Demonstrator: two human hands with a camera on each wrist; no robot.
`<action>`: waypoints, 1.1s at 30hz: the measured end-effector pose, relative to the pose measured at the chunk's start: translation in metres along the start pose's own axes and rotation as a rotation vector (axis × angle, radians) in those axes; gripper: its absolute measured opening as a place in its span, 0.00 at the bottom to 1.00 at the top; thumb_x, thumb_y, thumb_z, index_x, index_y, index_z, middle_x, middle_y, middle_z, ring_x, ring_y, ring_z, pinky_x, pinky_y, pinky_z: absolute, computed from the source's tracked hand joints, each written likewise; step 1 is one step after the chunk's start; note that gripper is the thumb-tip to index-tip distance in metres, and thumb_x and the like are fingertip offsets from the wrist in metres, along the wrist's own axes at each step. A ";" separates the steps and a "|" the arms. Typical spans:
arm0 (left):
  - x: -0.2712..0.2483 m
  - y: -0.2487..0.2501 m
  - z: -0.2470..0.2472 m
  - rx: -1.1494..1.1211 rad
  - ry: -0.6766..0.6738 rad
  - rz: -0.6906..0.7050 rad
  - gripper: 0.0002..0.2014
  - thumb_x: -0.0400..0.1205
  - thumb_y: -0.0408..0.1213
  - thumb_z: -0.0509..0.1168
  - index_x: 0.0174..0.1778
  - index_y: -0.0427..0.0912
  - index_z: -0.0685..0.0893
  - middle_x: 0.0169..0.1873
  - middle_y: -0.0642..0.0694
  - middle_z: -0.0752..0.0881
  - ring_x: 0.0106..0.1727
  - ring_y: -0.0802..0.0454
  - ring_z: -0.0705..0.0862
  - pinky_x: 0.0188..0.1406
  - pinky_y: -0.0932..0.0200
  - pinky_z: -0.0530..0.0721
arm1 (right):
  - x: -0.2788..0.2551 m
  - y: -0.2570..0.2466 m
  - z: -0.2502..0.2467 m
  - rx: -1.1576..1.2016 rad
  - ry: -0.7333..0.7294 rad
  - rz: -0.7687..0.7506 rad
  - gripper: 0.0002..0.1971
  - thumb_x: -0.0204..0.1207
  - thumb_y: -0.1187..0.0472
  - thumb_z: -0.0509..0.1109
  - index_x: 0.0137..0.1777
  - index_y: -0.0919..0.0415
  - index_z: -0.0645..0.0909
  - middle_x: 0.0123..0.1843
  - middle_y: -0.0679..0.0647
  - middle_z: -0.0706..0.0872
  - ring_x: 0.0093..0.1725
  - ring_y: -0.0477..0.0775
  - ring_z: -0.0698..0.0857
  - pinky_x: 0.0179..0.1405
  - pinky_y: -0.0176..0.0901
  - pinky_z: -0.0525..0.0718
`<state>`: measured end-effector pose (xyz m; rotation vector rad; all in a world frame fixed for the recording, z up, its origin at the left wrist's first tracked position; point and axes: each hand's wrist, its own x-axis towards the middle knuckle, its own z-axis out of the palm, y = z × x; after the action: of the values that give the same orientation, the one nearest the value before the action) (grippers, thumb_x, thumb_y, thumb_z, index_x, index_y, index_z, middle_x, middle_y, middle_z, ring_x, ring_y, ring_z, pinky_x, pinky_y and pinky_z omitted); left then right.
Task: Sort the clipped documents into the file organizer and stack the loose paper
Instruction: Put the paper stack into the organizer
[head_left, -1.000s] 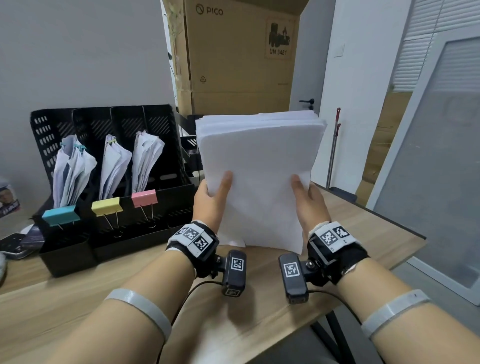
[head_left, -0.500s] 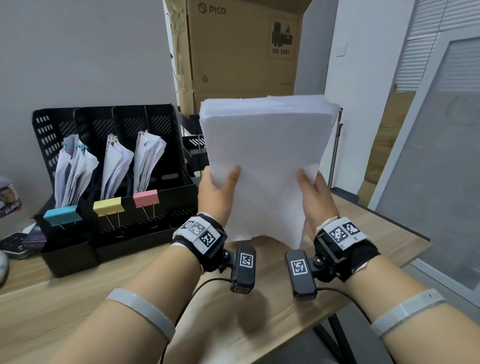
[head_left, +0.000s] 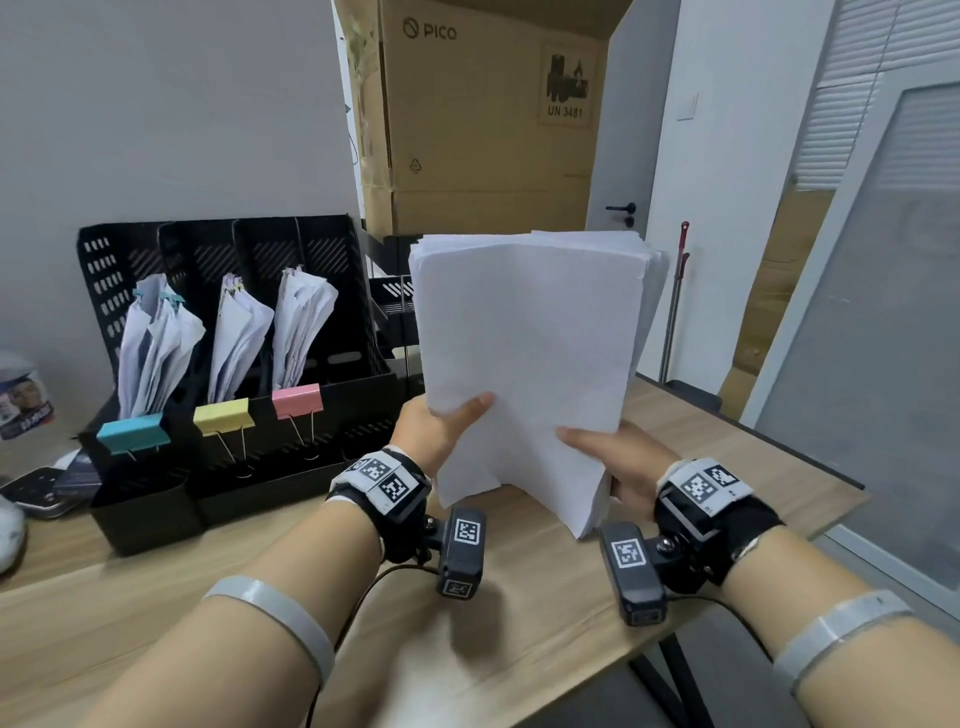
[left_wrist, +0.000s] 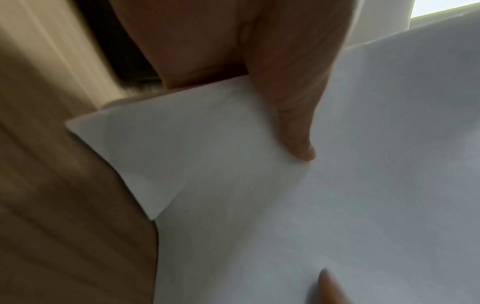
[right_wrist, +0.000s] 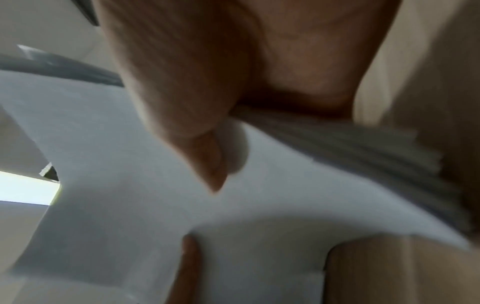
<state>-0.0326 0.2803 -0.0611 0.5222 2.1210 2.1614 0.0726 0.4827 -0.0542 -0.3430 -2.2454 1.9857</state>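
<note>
light wooden counter (head_left: 519, 649): bare below stack | black mesh file organizer (head_left: 332, 260): three clipped bundles slotted | thick white loose-paper stack (head_left: 530, 353): upright, above counter | left hand (head_left: 441, 431), right hand (head_left: 618, 467): fingers clamped on lower edges | step: squaring stack; next: lay flat, evenly

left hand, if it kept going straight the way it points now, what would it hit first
Probably nothing on the table: the left hand points up and away, gripping the loose paper stack. Beyond it stands the cardboard box, though depth is unclear.

file organizer (head_left: 291, 467) blocking table's (head_left: 519, 639) left rear, cardboard box (head_left: 493, 130) behind, bare wood near front edge
</note>
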 end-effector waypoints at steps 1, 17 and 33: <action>0.002 0.000 -0.003 0.003 -0.004 0.015 0.12 0.75 0.47 0.80 0.49 0.45 0.93 0.49 0.44 0.95 0.54 0.43 0.93 0.62 0.37 0.89 | -0.001 0.002 -0.003 -0.092 -0.069 0.011 0.19 0.69 0.45 0.81 0.58 0.49 0.86 0.62 0.52 0.91 0.63 0.56 0.89 0.72 0.61 0.80; 0.048 0.071 -0.101 0.444 0.201 0.113 0.22 0.87 0.52 0.63 0.73 0.44 0.81 0.60 0.53 0.81 0.63 0.55 0.79 0.69 0.56 0.75 | 0.011 -0.115 0.066 -0.383 0.038 -0.393 0.12 0.81 0.52 0.65 0.52 0.55 0.87 0.54 0.57 0.92 0.56 0.62 0.89 0.65 0.61 0.83; 0.049 0.054 -0.168 0.135 0.206 -0.062 0.49 0.68 0.46 0.72 0.86 0.61 0.57 0.81 0.40 0.69 0.74 0.46 0.77 0.77 0.37 0.76 | 0.115 -0.173 0.185 -0.997 0.189 -0.445 0.05 0.78 0.65 0.59 0.45 0.61 0.77 0.43 0.60 0.82 0.41 0.64 0.79 0.39 0.46 0.73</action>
<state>-0.1161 0.1308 0.0026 0.2472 2.3657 2.1327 -0.0978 0.3146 0.0869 -0.0783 -2.6796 0.5116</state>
